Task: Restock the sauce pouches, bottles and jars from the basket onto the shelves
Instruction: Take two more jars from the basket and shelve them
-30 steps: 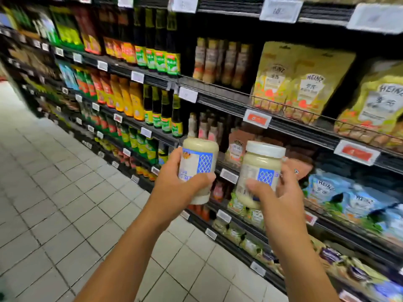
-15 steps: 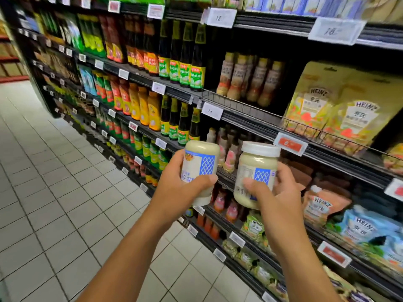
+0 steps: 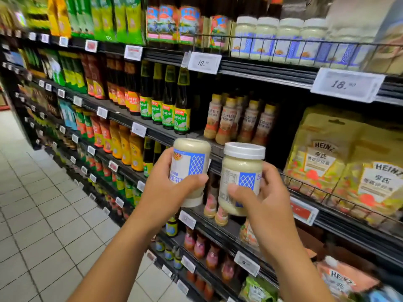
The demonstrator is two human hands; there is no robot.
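My left hand [image 3: 165, 192] grips a cream-coloured mayonnaise jar [image 3: 192, 162] with a blue and white label, held upside down, its white lid at the bottom. My right hand [image 3: 266, 203] holds a second matching jar [image 3: 241, 173] upright, white lid on top. Both jars are side by side in front of the shelves at chest height. A row of the same jars [image 3: 281, 38] stands on the top shelf behind a wire rail [image 3: 283, 43] at the upper right. No basket is in view.
Dark oil bottles [image 3: 165, 99] and dressing bottles [image 3: 239, 118] fill the shelf behind my hands. Yellow Heinz pouches [image 3: 340, 162] stand at the right behind a wire rail. Price tags [image 3: 346, 85] line the shelf edges. A tiled aisle floor [image 3: 43, 214] runs along the left.
The view has tilted up, bringing the top shelf with matching jars into sight. Both hands keep their jars and have stayed close together, the jars slightly nearer the shelves.
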